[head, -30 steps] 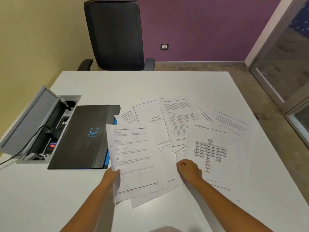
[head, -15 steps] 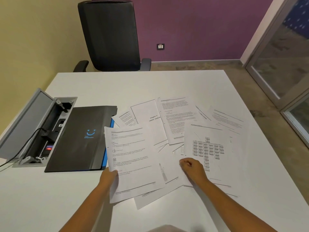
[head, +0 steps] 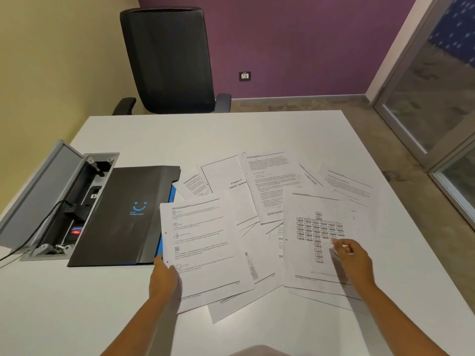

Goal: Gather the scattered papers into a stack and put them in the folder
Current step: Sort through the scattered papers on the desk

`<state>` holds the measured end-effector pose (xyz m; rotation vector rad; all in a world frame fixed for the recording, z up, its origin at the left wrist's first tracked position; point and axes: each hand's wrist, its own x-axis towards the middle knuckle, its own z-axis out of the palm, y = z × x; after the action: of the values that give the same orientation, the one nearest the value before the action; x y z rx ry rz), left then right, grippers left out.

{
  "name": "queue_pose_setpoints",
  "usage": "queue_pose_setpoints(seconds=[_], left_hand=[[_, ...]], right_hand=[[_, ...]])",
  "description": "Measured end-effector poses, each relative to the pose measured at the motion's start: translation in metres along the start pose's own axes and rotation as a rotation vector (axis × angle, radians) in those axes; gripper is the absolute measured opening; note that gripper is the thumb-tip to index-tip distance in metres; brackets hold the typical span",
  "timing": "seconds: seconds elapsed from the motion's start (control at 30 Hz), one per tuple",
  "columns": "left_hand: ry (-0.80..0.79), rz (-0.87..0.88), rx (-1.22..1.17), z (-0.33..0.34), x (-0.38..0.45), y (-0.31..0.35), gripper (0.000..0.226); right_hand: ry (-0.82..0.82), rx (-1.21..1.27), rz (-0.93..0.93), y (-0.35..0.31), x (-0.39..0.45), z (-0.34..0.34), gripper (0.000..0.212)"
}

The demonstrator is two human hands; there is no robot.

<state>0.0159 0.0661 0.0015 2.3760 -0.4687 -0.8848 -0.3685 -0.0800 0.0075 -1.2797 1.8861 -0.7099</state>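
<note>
papers spread on table, folder shut

papers are seen scattered, overlapping, across the table, just right of the closed black folder. a sheet's left edge is gripped by the left hand. the chart sheet is touched by the right hand, fingers loosely bent, nothing held.
</note>
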Motion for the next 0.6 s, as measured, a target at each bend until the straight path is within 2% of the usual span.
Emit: queue_pose_setpoints(seconds=[0.07, 0.13, 0.27, 0.33, 0.43, 0.5, 0.6], left_hand=[[0.013, 0.021, -0.007, 0.0, 0.0, -0.001, 0.055], [0.044, 0.065, -0.009, -0.001, 0.001, 0.0, 0.057], [0.201, 0.121, 0.072, -0.005, 0.0, 0.004, 0.055], [0.247, 0.149, 0.055, -0.005, -0.002, 0.005, 0.047], [0.23, 0.24, 0.01, 0.0, -0.005, 0.009, 0.029], [0.191, 0.266, -0.013, 0.005, -0.008, 0.015, 0.034], [0.123, 0.296, -0.039, 0.014, -0.01, 0.027, 0.036]], right_hand=[[0.069, -0.189, -0.032, 0.008, 0.003, -0.009, 0.024], [0.134, -0.435, -0.032, 0.017, 0.006, -0.017, 0.035], [0.023, -0.631, 0.147, 0.025, 0.006, -0.015, 0.058], [-0.011, -0.661, 0.188, 0.024, 0.005, -0.009, 0.063], [-0.05, -0.591, 0.268, 0.02, 0.008, -0.003, 0.06], [-0.081, -0.54, 0.313, 0.017, 0.01, -0.001, 0.055], [0.026, -0.536, 0.297, 0.015, 0.009, -0.003, 0.055]])
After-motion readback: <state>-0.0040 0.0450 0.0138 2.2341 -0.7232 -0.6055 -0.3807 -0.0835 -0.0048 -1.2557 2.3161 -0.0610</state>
